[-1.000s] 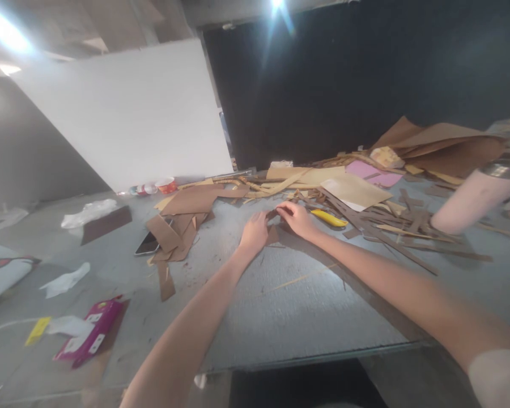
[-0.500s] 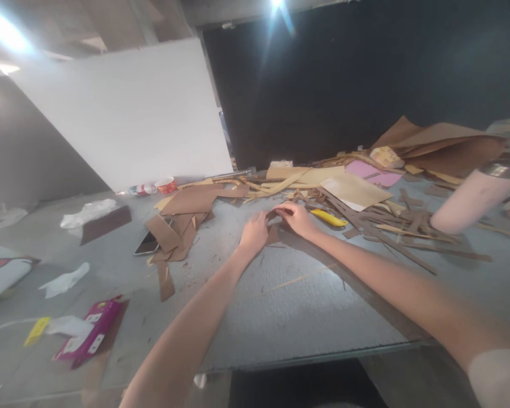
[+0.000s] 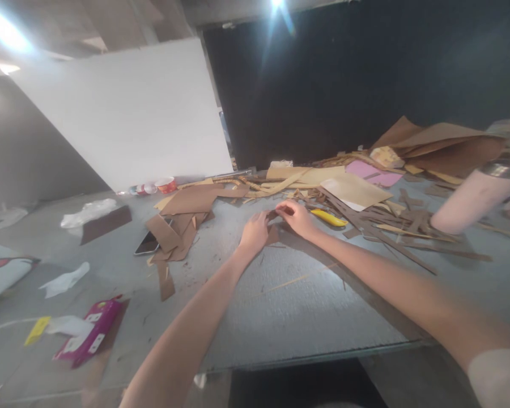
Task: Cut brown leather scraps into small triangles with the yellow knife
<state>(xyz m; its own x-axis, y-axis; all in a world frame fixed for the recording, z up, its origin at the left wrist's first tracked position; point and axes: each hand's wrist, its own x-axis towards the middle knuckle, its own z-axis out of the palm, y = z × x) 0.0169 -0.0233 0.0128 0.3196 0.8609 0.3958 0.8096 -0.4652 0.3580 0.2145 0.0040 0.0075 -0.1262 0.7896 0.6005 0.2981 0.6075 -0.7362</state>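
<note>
Close together over the middle of the table (image 3: 297, 317), my two hands pinch at a small brown piece (image 3: 272, 215), which looks like paper or leather. My left hand (image 3: 255, 231) has its fingers closed on the left end of it. The fingertips of my right hand (image 3: 295, 217) are pressed together at its right end. Most of the piece is hidden by my fingers. Below them a small brown scrap (image 3: 272, 234) lies on the table. Just right of my right hand is a yellow cutter (image 3: 328, 217), its exact kind hard to make out.
Brown sheets (image 3: 187, 200) partly cover a phone (image 3: 148, 243) on the left. Brown strips (image 3: 378, 226) lie heaped on the right, by a pink bottle (image 3: 471, 198). A purple tissue pack (image 3: 94, 334) sits front left. A white board (image 3: 131, 119) stands behind.
My right fingertips have shifted slightly at the brown piece, and a little more of it shows between my hands. My left hand stays nearly still.
</note>
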